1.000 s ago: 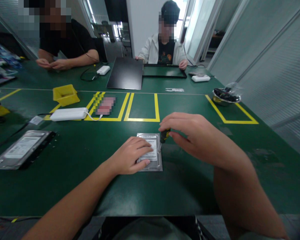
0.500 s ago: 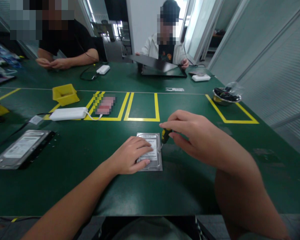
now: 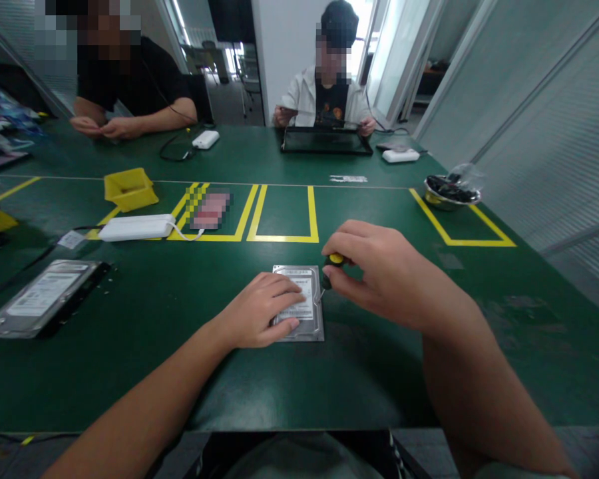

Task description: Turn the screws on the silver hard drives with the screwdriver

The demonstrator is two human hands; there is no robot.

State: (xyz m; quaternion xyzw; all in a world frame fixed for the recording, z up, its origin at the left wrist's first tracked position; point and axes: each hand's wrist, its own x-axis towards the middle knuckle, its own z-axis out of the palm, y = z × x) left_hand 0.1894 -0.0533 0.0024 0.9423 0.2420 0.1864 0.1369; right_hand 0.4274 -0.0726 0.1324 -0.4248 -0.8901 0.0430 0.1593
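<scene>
A silver hard drive [image 3: 307, 329] with a white label lies flat on the green table in front of me. My left hand [image 3: 259, 309] rests on its left part, fingers laid out over the label and thumb lower down. In my right hand [image 3: 374, 266] is a short screwdriver [image 3: 335, 259] with a black and yellow handle, pinched between thumb and fingers. Its thin shaft slants down to the drive's right edge; whether the tip sits in a screw is too small to tell. A larger hard drive [image 3: 44, 293] lies at the left, small bits beside it.
Beyond my hands are a yellow bin [image 3: 130, 189], a white power bank [image 3: 137, 227] cabled to a blurred pink item [image 3: 212, 210], and yellow tape outlines [image 3: 284, 238]. A metal bowl [image 3: 452, 193] of dark parts stands right. Two people sit opposite, one holding a dark-framed panel [image 3: 327, 141].
My right fingers have shifted round the screwdriver handle, which has tipped so its yellow end shows. My left hand stays put. Opposite, the person's dark sheet has been lifted away from the frame.
</scene>
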